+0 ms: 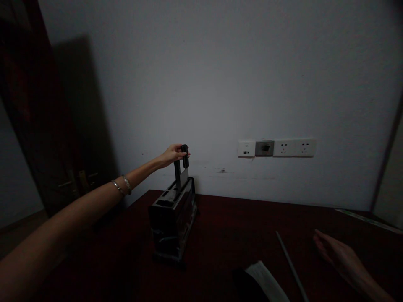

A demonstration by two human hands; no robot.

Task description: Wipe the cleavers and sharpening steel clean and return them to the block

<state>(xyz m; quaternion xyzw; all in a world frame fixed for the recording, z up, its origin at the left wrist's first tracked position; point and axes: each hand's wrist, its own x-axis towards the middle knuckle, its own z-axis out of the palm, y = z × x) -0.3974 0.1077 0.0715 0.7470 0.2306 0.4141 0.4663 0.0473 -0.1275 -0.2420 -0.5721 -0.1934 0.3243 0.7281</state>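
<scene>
My left hand [172, 156] is closed around the black handle of a knife [184, 173]. Its pale, wide blade points down into the slotted top of a dark knife block [171, 218]. Just left of that blade, another dark upright handle [177, 174] rises from the block. At the right, my right hand [338, 253] rests low over the table with its fingers extended and nothing visible in them. Nearest to it lies a thin grey rod [291, 264]. Beside the rod is a flat, pale grey piece [266, 280] with a dark part, cut off by the bottom edge.
The dark red table [226, 235] meets a pale wall [204, 84]. Sockets and switches [277, 148] are set in the wall. A dark door [40, 105] with a handle stands at the left. A thin light strip [368, 220] lies at the table's far right. Lighting is dim.
</scene>
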